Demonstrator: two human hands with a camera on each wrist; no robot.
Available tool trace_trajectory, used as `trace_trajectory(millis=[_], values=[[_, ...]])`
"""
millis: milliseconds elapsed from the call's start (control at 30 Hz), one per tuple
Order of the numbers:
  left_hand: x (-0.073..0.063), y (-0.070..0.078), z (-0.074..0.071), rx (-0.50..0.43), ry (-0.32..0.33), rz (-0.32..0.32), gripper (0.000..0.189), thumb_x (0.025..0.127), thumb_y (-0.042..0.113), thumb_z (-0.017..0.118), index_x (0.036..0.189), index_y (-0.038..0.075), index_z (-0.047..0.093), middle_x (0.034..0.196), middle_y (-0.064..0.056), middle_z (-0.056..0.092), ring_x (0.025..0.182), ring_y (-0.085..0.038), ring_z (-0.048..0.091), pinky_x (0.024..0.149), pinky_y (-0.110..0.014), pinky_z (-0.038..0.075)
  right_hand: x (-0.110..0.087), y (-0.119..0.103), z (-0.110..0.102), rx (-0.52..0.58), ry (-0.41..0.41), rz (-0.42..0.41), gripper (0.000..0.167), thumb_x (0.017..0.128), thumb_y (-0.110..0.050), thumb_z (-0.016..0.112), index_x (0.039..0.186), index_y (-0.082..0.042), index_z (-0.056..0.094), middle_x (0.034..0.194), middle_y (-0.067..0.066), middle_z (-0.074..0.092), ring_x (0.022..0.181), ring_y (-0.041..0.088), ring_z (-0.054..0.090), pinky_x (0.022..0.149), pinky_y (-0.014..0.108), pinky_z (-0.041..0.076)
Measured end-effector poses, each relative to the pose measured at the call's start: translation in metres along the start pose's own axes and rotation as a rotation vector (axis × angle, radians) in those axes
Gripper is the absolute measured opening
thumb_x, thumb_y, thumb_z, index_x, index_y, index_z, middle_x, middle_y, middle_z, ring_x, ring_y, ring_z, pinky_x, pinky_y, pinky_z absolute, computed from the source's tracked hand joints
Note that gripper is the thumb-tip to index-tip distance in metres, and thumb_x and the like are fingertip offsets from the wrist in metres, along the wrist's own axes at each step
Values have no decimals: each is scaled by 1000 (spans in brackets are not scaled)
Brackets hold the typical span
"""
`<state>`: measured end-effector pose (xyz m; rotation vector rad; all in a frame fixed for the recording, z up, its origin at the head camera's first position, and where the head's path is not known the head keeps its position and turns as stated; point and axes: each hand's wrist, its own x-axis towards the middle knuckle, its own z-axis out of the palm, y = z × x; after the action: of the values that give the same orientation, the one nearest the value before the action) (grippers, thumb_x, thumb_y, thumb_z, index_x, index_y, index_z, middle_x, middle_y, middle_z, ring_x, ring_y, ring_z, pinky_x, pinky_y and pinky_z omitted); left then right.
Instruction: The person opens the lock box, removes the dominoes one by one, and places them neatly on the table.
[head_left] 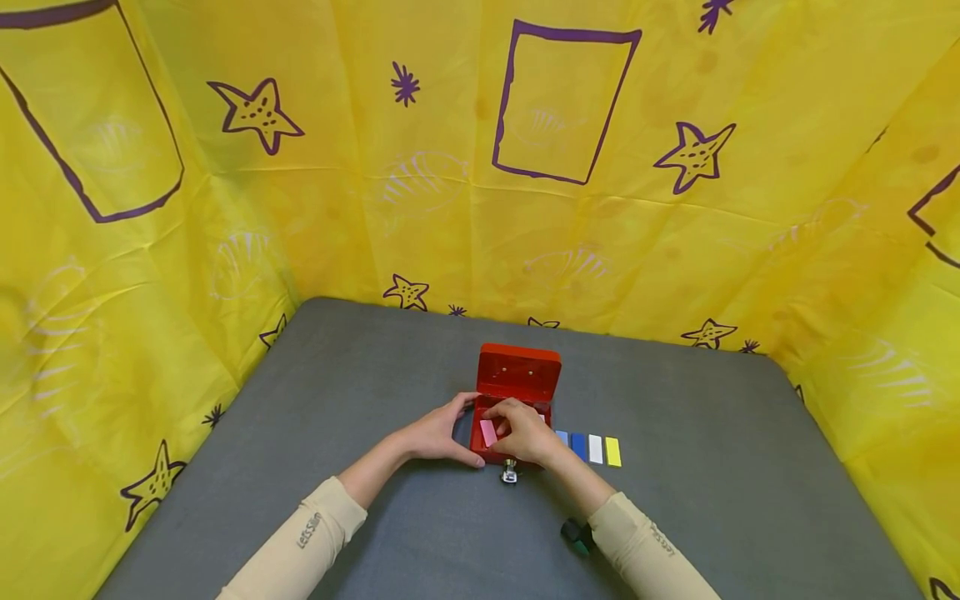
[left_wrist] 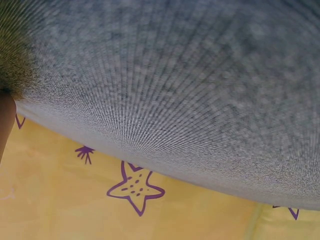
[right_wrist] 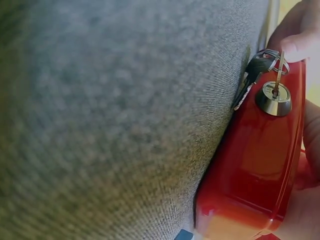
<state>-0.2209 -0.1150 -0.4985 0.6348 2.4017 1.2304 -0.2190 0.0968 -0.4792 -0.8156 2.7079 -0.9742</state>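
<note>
A red cash box (head_left: 517,373) stands on the grey table with its lid raised. My left hand (head_left: 435,433) grips its left side, thumb at the front corner and fingers toward the back. Over the open box, my right hand (head_left: 525,432) has curled fingers at a small pink block (head_left: 487,432), which it seems to pinch by its ends. A key sits in the front lock (right_wrist: 275,95), with a second key (right_wrist: 255,70) hanging from the ring. The left wrist view shows little of the left hand.
Right of the box, a light blue block, a blue block (head_left: 578,446), a white block (head_left: 595,448) and a yellow block (head_left: 613,452) lie in a row. A dark object (head_left: 576,536) lies near the right sleeve. Yellow patterned cloth (head_left: 450,233) surrounds the table.
</note>
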Motion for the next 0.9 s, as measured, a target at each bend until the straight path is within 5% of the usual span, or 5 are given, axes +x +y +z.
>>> trace_trajectory(millis=[900], values=[[0,-2,0,1,8,0,101,70,39,87,148,15,28,150,-7,38,135,-30,39,109,-52,33,-5,6,-3,121,-10,64,44,80,-14,79,120,-3,65,97,5,67,81,16,62,74,30,54]])
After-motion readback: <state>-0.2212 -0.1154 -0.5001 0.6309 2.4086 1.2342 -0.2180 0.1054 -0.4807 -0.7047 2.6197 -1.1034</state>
